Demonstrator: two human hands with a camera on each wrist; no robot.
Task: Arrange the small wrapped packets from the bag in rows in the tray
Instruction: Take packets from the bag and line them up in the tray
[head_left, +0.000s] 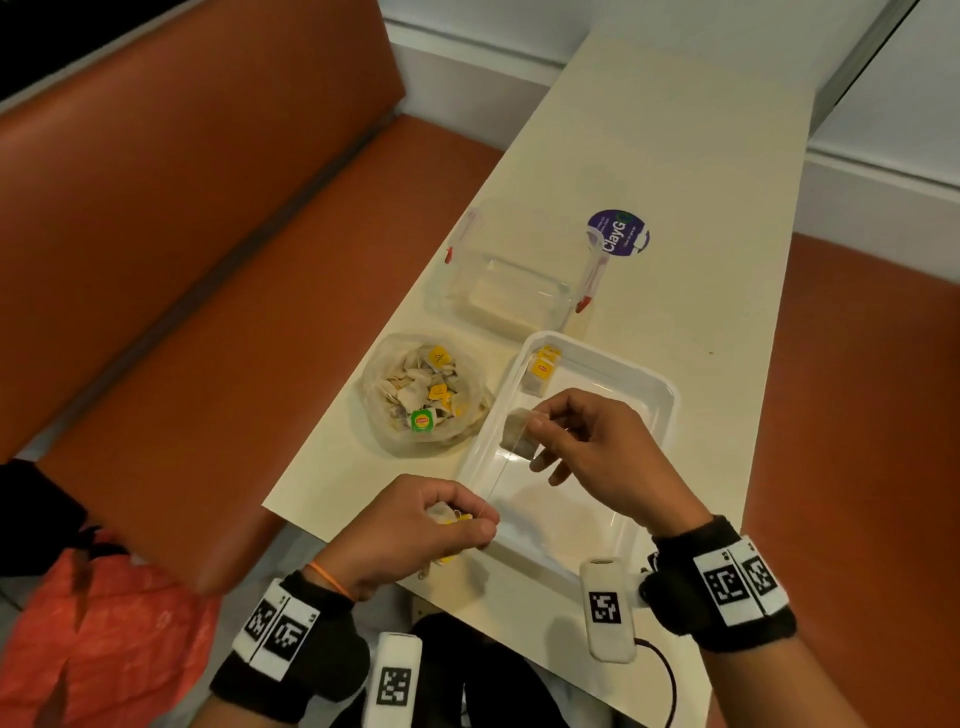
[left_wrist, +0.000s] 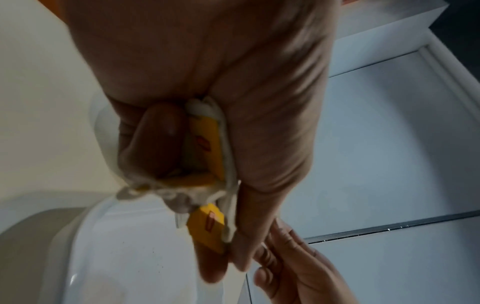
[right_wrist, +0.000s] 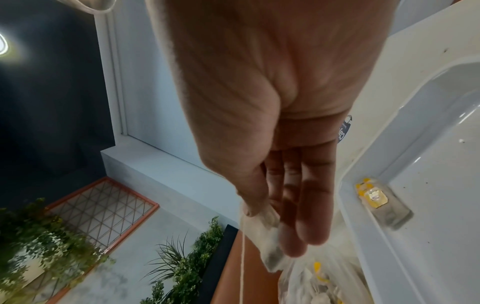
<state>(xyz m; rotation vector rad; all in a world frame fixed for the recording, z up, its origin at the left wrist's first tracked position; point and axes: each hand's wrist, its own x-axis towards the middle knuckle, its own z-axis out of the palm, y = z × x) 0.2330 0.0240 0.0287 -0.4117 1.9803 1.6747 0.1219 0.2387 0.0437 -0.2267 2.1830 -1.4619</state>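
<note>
Dim, perhaps motion-blurred, edge-warped frames

Bag (head_left: 395, 384): clear plastic, mouth open upward, on the table just left of the tray; holds a loose heap of pale packets with yellow tags and one green-tagged packet (head_left: 423, 420).

Tray (head_left: 660, 395): white, rectangular, rounded corners, raised rim, long axis running near to far. A short row of packets (head_left: 542, 370) with yellow tags stands at its far-left corner.

Packet (head_left: 517, 434): pale, translucent, dark contents, held above the tray's left side; a thin string (head_left: 498, 480) runs from it toward the near left.

Bundle of packets (left_wrist: 207, 156): pale paper, yellow tags, bunched together at the tray's near-left corner.
</note>
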